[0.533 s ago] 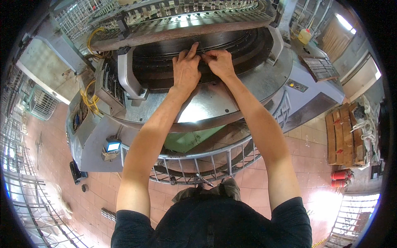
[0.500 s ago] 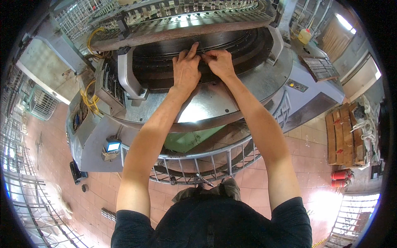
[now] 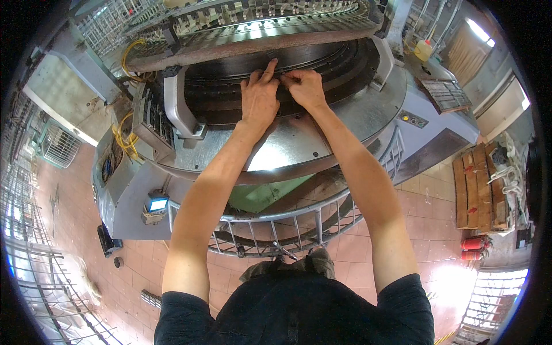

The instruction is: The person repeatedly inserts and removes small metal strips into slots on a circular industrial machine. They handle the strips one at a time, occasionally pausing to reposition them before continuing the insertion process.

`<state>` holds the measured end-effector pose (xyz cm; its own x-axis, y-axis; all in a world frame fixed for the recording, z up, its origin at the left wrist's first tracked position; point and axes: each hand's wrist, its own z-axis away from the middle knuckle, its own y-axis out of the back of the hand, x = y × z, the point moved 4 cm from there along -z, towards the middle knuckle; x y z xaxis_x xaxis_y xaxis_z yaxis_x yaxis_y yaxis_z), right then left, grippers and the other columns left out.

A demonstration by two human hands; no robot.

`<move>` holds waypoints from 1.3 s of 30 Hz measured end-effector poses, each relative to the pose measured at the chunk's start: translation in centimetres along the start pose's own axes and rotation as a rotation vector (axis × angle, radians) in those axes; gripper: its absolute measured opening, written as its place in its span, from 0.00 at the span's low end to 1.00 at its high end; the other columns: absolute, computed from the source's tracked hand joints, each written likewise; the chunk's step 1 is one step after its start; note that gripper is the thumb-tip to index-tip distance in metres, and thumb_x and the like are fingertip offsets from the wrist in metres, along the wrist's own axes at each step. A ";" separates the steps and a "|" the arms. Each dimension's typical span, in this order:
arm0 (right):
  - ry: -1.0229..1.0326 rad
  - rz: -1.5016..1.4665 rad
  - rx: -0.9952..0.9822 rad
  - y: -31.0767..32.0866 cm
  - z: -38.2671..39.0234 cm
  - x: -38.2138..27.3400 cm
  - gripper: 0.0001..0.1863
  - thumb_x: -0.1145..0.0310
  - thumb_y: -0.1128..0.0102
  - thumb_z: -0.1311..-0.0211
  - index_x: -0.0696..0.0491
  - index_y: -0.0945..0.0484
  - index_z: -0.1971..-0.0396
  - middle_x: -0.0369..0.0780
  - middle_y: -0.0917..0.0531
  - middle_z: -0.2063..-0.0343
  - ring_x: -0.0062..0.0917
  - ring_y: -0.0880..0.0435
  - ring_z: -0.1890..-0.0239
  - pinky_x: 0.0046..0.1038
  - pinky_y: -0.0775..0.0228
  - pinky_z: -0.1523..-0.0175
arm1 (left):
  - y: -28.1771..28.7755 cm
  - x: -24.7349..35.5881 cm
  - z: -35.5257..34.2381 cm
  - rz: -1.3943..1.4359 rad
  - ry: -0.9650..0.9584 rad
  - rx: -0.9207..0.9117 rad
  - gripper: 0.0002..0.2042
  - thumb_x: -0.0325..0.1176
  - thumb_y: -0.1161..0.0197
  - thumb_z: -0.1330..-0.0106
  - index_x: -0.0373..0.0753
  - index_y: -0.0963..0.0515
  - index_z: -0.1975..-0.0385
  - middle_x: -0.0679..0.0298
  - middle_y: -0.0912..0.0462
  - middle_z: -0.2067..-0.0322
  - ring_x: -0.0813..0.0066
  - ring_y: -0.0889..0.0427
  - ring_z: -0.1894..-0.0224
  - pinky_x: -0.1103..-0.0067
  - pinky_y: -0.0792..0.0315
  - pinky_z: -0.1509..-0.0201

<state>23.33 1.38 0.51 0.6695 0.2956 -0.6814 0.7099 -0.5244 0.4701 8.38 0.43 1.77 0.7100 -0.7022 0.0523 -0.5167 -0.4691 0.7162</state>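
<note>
Both of my hands are at the dark ring-shaped bed (image 3: 218,103) of a large circular knitting machine, under its raised upper ring (image 3: 259,47). My left hand (image 3: 260,99) lies over the bed with the index finger stretched out, its tip against the dark inner cylinder wall (image 3: 310,54); the other fingers are bent, and nothing shows in them. Close beside it, my right hand (image 3: 305,87) has thumb and fingertips pinched together at the bed's inner edge. What it pinches, if anything, is too small to make out.
A silver bracket (image 3: 179,103) stands left of my hands, on the polished metal plate (image 3: 230,152). Below, a curved metal guard rail (image 3: 270,217) runs in front of my body. A small lit screen (image 3: 157,204) is at the lower left, and yellow cables (image 3: 123,138) hang above it.
</note>
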 end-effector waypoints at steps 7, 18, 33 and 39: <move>0.127 0.163 0.022 -1.3 0.2 -2.3 0.09 0.71 0.40 0.54 0.57 0.14 0.74 0.52 0.14 0.68 0.48 0.14 0.62 0.40 0.20 0.53 | 0.6 -0.1 -0.5 -0.253 -0.046 -0.113 0.13 0.21 0.38 0.47 0.35 0.14 0.62 0.66 0.33 0.29 0.56 0.18 0.48 0.61 0.25 0.44; -0.420 0.038 -0.173 -1.0 0.7 -1.9 0.21 0.58 0.34 0.39 0.63 0.15 0.78 0.47 0.16 0.83 0.31 0.13 0.79 0.32 0.20 0.66 | 1.8 -0.9 -0.9 -0.267 -0.063 -0.183 0.12 0.24 0.37 0.44 0.38 0.13 0.61 0.69 0.26 0.33 0.63 0.11 0.66 0.69 0.18 0.61; -0.059 0.095 0.087 -0.7 1.8 -3.1 0.11 0.63 0.31 0.48 0.57 0.12 0.74 0.48 0.14 0.76 0.43 0.13 0.68 0.37 0.22 0.58 | 2.3 -2.8 -2.6 -0.273 -0.098 -0.133 0.23 0.28 0.44 0.37 0.43 0.21 0.40 0.56 0.12 0.64 0.59 0.11 0.65 0.65 0.18 0.60; -0.231 0.167 -0.159 -0.5 2.9 -2.0 0.09 0.67 0.31 0.47 0.57 0.11 0.70 0.50 0.13 0.74 0.42 0.12 0.68 0.36 0.23 0.59 | 1.8 -2.4 -2.0 -0.178 -0.164 -0.215 0.29 0.24 0.45 0.37 0.47 0.29 0.32 0.55 0.13 0.65 0.54 0.13 0.63 0.60 0.20 0.60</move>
<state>20.98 -1.23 -0.03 0.7250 0.0171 -0.6886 0.6320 -0.4139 0.6552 6.71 2.33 4.29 0.6849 -0.7042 -0.1870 -0.2662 -0.4808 0.8355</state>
